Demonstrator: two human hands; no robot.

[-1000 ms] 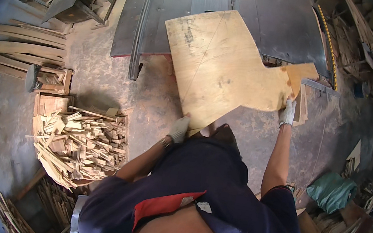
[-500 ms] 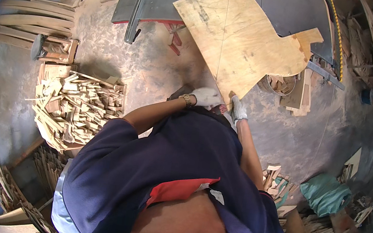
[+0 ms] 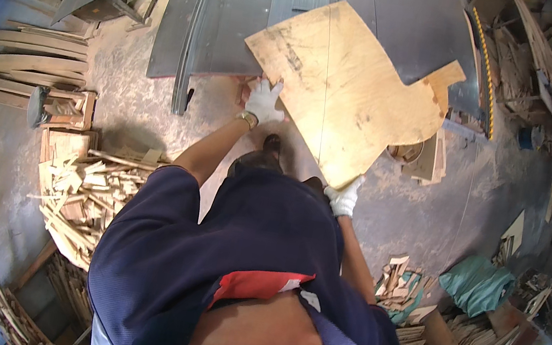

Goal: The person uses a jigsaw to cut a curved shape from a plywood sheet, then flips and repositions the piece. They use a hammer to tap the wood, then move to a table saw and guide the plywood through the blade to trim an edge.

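A large pale plywood sheet [image 3: 346,83] with a curved cut outline lies partly on a grey machine table [image 3: 233,30], its near corner sticking out toward me. At that near corner my right hand [image 3: 344,197], in a white glove, is closed on the sheet's edge. My left hand [image 3: 265,103], gloved too and with a watch at the wrist, reaches up to the sheet's left edge. Its fingers are spread, with the fingertips at or touching the edge. A smaller curved wood piece [image 3: 445,80] shows at the sheet's right end. A thin dark line crosses the sheet.
A metal rail [image 3: 190,52] runs along the table's left part. Heaped wood offcuts [image 3: 83,194] stand at left, near curved wooden strips [image 3: 28,64]. A round bin [image 3: 407,151] sits under the sheet's right side. A green sack [image 3: 477,285] lies at lower right.
My left hand has moved from near my waist forward to the sheet's left edge. My right hand stays at the near corner, its grip shifted. The view has tilted, showing more of the table.
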